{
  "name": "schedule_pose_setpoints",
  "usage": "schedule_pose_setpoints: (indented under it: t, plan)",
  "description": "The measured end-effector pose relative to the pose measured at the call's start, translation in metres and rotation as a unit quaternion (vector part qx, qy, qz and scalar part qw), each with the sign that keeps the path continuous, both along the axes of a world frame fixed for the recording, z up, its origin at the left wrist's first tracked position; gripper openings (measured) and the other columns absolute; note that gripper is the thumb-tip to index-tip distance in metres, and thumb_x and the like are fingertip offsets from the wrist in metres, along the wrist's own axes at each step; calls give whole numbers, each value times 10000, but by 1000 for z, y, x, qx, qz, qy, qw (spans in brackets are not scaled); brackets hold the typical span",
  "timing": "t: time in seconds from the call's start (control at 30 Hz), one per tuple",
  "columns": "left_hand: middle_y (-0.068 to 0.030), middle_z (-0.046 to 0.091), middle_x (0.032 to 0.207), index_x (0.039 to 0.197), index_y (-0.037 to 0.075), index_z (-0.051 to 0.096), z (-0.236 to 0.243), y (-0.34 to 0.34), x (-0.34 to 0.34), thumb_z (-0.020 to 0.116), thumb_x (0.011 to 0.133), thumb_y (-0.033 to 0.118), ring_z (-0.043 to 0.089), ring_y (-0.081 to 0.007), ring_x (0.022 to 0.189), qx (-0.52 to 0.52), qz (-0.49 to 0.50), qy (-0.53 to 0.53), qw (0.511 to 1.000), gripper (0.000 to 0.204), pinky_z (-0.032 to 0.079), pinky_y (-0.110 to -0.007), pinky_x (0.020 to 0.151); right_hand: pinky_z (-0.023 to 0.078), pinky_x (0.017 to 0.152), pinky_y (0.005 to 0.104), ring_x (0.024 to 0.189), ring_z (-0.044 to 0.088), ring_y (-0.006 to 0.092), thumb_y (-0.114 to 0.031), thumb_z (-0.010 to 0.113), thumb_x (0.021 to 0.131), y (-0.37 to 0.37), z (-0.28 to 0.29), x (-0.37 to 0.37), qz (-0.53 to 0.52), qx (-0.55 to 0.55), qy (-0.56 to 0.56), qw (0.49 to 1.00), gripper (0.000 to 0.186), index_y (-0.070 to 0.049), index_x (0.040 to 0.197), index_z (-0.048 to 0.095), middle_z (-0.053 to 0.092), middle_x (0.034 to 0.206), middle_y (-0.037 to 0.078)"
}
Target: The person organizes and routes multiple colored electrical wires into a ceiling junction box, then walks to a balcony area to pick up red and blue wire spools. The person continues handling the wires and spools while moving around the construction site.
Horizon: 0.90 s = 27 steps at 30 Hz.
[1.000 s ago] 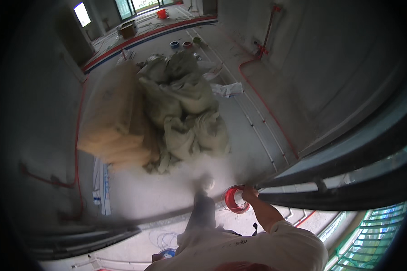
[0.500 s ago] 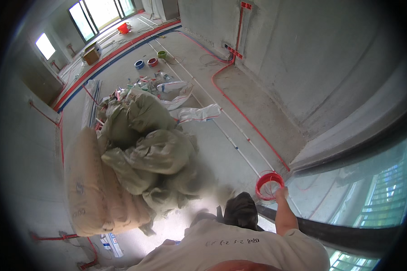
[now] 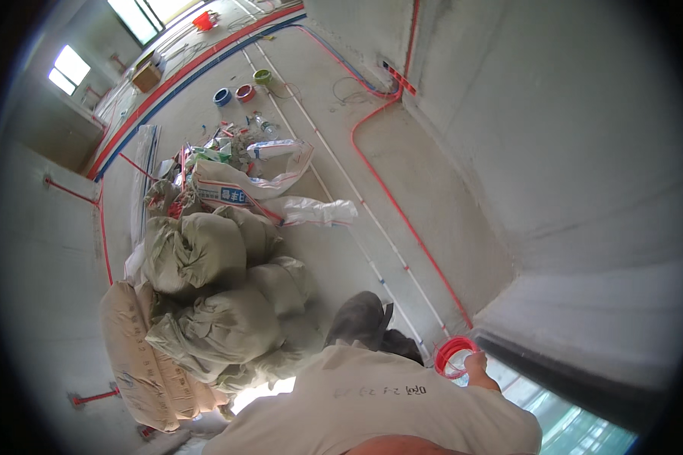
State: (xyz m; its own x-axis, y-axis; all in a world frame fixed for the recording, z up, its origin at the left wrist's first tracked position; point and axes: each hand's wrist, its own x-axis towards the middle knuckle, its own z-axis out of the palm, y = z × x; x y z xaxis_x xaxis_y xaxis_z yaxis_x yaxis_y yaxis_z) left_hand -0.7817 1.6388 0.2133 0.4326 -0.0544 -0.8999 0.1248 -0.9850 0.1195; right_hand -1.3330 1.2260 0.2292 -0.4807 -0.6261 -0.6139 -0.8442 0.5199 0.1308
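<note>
My right hand [image 3: 476, 369] is closed round one side of a round coil of red electrical wire [image 3: 442, 361], held out at my right. The coil's middle is open, and it hangs above the floor beside a dark sill. My left hand is outside the view. At my left, close to my body, several filled green woven sacks [image 3: 212, 322] are piled up, with brown paper bags [image 3: 133, 353] beside them. My dark trouser leg [image 3: 357, 318] shows in front of my light shirt.
Ahead lie a torn white bag [image 3: 228, 182] and rubble, with blue [image 3: 221, 91], red [image 3: 239, 97] and green [image 3: 256, 80] wire coils beyond. White conduits [image 3: 364, 201] and a red conduit [image 3: 410, 239] run along the floor. A concrete wall [image 3: 569, 152] rises at right.
My view has moved forward, so the sacks and sill now sit lower in the picture. The red coil stays in my right hand, and my legs have shifted.
</note>
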Motion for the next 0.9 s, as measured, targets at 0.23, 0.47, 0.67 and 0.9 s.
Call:
schedule_pose_setpoints:
  t: [0.23,0.47,0.67,0.9]
  plan:
    - [-186,730,831,804,20,754,-21,-164,41,648,792,213,716,-334,730,8,26,38,999,220,568,-438,688,528,1020,477,1224,632,420,-114,589,951,-239,44,154,56,20,2,998,398,23,1323,559,632,1312,288]
    - [-193,738,838,785,29,764,-24,-376,210,642,805,238,725,-340,739,-34,-93,20,995,243,575,-437,700,541,996,510,1185,644,436,-95,747,849,-469,29,244,32,-68,-40,996,539,29,1323,521,645,1262,305]
    - [-211,731,842,779,60,786,12,-522,385,726,724,227,726,-382,811,-32,-419,-107,901,185,588,-455,767,498,1036,498,1225,601,476,-60,577,907,-633,0,334,33,-107,-78,991,440,72,1323,524,619,1287,336]
    - [-209,740,879,825,70,799,44,-699,476,743,727,199,742,-366,840,85,-371,-123,916,172,598,-439,799,511,1016,528,1202,624,448,-120,615,925,-850,-50,480,139,-16,-42,989,451,-6,1350,513,632,1303,269]
